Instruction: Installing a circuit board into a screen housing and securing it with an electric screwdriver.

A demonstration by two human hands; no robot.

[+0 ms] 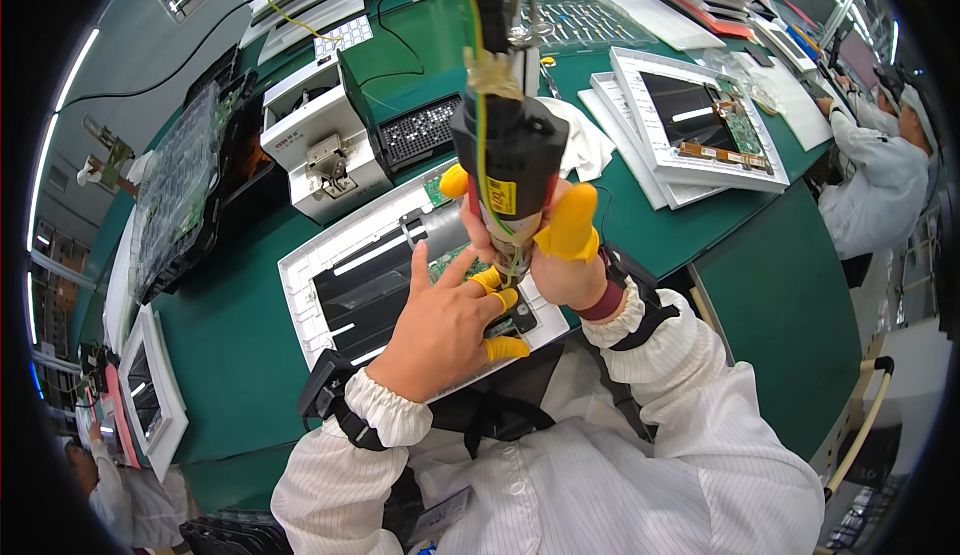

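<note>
A black and red electric screwdriver hangs upright in front of me, tip down, over a white-framed display panel. My right hand is wrapped round its lower body, yellow finger cots on the thumb and a fingertip. My left hand lies over the panel with fingers spread. Its yellow-capped fingertips come close to the screwdriver's tip, and the capped thumb stays apart. Whether they touch the tip or a screw, I cannot tell. Part of a green circuit board shows inside the frame; my hands hide the rest.
A white box-shaped machine stands beyond the panel, next to a black perforated tray. Stacked white-framed panels lie at right. A clear tray with circuit boards is at left. A co-worker sits far right.
</note>
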